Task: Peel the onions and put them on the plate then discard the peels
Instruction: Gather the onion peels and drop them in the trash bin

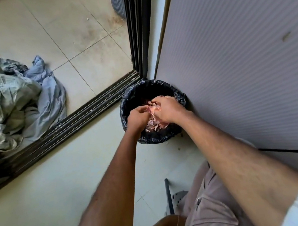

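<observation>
A small round bin [179, 96] lined with a black bag stands on the floor in the corner by the grey wall. Both my hands hover over its mouth. My left hand [137, 117] has its fingers curled around pinkish onion peels [153, 125]. My right hand [165, 110] also grips a clump of the same peels, close beside the left. Loose peels hang between and below the hands, inside the bin. No onions or plate are in view.
A black sliding-door track [77, 115] runs diagonally to the left of the bin, with a tiled area beyond. Crumpled grey and blue cloth [10, 100] lies at the left. A ribbed grey wall [241, 48] stands at the right. My sandal [176, 199] is below.
</observation>
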A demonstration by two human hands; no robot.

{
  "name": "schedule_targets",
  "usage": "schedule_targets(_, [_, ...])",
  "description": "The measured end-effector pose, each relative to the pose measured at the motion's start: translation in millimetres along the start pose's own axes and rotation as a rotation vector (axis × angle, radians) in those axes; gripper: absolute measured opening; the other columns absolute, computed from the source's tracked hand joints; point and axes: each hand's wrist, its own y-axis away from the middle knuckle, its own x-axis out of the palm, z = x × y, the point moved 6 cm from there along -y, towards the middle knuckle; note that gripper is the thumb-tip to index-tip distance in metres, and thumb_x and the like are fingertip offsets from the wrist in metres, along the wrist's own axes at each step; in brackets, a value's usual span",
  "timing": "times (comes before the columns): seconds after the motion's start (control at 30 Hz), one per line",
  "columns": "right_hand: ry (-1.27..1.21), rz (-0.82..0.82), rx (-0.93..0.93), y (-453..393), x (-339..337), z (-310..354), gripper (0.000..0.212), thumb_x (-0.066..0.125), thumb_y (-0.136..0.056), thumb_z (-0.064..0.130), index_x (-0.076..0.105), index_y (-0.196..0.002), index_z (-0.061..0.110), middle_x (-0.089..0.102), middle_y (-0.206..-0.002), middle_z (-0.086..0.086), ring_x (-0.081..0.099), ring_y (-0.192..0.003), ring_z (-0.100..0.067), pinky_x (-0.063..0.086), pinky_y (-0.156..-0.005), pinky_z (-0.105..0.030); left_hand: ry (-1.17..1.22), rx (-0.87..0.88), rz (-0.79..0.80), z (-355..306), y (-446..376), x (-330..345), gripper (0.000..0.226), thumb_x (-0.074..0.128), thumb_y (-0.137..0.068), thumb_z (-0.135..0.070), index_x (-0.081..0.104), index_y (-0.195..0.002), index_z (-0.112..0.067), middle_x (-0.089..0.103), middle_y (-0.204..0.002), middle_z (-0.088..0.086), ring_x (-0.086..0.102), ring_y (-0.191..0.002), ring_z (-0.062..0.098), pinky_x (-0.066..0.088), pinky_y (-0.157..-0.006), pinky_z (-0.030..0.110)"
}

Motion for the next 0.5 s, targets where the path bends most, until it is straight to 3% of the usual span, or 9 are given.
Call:
schedule_targets(0.1, [-0.029,-0.043,-0.002,-5,0,-4,0.043,0.064,-0.096,0.023,0.057,-0.137,0.021,0.053,-0.135,-0.010,0.055,-0.119,-0.027,0.047,-0.105,-0.037,0.028,0.009,0.026,3,-4,3,0.053,0.061,-0.071,-0.027,0.069,-0.123,-0.023,0.073,-0.112,0.001,0.070,-0.100,0.021,0.057,-0.094,0.044])
schedule_targets(0.23, [-0.024,-0.143,0.015,-5,-12,-3,0.020,0.055,-0.100,0.022,0.067,-0.116,0.023,0.062,-0.118,-0.007,0.062,-0.100,-0.025,0.054,-0.087,-0.038,0.029,0.038,0.011,-8,0,2,0.036,0.066,-0.089,-0.018,0.068,-0.125,-0.022,0.072,-0.115,0.003,0.070,-0.101,0.025,0.057,-0.093,0.044])
schedule_targets(0.3, [-0.006,-0.161,0.030,-4,-15,-3,0.019,0.052,-0.099,0.020,0.068,-0.103,0.028,0.066,-0.108,-0.003,0.063,-0.089,-0.024,0.055,-0.075,-0.036,0.053,0.047,-0.009,-8,-4,0,0.024,0.067,-0.092,-0.016,0.071,-0.115,-0.022,0.073,-0.110,0.003,0.071,-0.099,0.024,0.059,-0.090,0.045])
schedule_targets(0.4, [0.002,-0.169,0.023,-2,-15,1,0.016,0.052,-0.098,0.021,0.065,-0.100,0.029,0.066,-0.105,0.000,0.063,-0.087,-0.022,0.053,-0.071,-0.034,0.084,0.066,-0.042,-8,-7,-3,0.004,0.069,-0.089,-0.025,0.073,-0.091,-0.023,0.076,-0.096,0.004,0.071,-0.091,0.024,0.059,-0.089,0.046])
schedule_targets(0.5, [0.008,-0.171,0.020,-1,-14,3,0.014,0.052,-0.100,0.030,0.065,-0.100,0.027,0.067,-0.099,-0.001,0.062,-0.086,-0.023,0.049,-0.068,-0.032,0.063,0.080,-0.071,-8,-9,-7,0.022,0.072,-0.085,-0.039,0.067,-0.078,-0.018,0.076,-0.080,0.005,0.068,-0.075,0.022,0.058,-0.081,0.045])
